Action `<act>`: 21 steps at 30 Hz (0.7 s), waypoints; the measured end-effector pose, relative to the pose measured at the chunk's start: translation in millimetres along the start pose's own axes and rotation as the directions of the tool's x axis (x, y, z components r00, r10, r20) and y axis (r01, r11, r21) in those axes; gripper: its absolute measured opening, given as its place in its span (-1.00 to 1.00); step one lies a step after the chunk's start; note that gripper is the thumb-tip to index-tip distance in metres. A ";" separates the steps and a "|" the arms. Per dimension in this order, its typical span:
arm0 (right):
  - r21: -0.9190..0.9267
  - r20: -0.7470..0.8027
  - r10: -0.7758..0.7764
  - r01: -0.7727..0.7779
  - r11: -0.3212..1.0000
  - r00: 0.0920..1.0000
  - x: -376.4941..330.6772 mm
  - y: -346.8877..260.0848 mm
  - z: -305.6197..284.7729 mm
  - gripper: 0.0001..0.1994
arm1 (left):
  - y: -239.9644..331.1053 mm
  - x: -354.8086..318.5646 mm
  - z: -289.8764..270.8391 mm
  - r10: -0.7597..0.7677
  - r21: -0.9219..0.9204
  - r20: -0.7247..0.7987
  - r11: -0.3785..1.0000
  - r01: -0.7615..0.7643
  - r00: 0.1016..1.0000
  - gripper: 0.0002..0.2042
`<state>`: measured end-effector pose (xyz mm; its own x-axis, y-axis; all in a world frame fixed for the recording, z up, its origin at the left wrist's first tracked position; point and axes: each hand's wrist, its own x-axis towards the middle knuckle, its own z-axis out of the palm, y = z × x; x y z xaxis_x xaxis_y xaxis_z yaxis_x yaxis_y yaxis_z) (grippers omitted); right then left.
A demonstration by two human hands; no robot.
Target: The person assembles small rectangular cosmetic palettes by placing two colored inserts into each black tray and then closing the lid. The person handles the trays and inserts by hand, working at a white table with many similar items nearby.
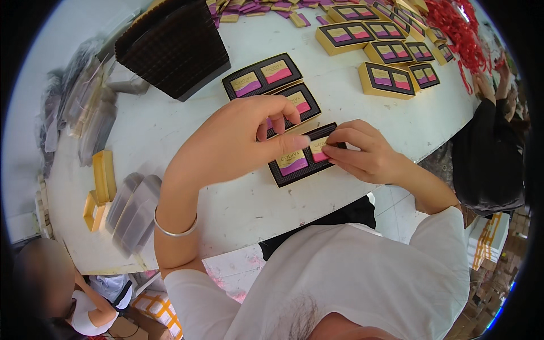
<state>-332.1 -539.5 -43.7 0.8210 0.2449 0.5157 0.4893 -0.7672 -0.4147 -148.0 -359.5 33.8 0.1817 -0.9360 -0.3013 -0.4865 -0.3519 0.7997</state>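
Observation:
In front of me lies a black two-compartment tray [307, 166], tilted on the table. A purple-and-gold wrapped square [292, 163] fills its left compartment. A pink-and-gold wrapped square [319, 151] is in the right one, and my right hand [365, 152] pinches at that square's right edge. Above the tray's left half hovers my left hand [249, 133], thumb stretched out and fingers loosely bent apart, with nothing visible in it. Just beyond are two similar filled boxes: the far box [263, 75] shows whole, while my left hand partly covers the nearer box [306, 102].
A tall stack of black trays [173, 48] stands at the far left. Filled gold boxes [388, 79] cluster at the far right near red ribbon [459, 34]. Loose wrapped squares [260, 8] lie along the back. Clear plastic covers [133, 212] and empty gold boxes [103, 175] sit left. Other people are at both sides.

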 end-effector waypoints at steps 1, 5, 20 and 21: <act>0.027 0.023 0.059 -0.059 0.998 0.998 -1.9 1.1 2.7 -0.73 | -2.0 -4.5 2.1 0.102 0.112 -0.067 0.989 -0.094 0.992 -0.63; 0.269 0.103 0.317 -0.334 0.904 0.943 3.4 0.8 3.8 -0.82 | -19.1 -19.1 30.4 0.361 0.507 -0.245 0.839 -0.198 0.900 -0.43; -0.373 0.209 0.233 -0.143 0.917 0.950 18.7 31.7 -10.2 -0.34 | -53.6 25.0 85.1 0.361 0.547 -0.446 0.834 -0.071 0.819 -0.27; -0.349 0.274 0.289 -0.185 0.919 0.917 15.9 45.5 -19.6 -0.32 | -52.8 39.1 86.5 0.387 0.538 -0.467 0.838 -0.091 0.795 -0.27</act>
<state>-302.5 -582.1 -39.7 0.9751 0.1653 0.1480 0.1949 -0.9569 -0.2151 -189.2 -377.5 -65.1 0.3555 -0.8809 0.3124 -0.8841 -0.2085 0.4182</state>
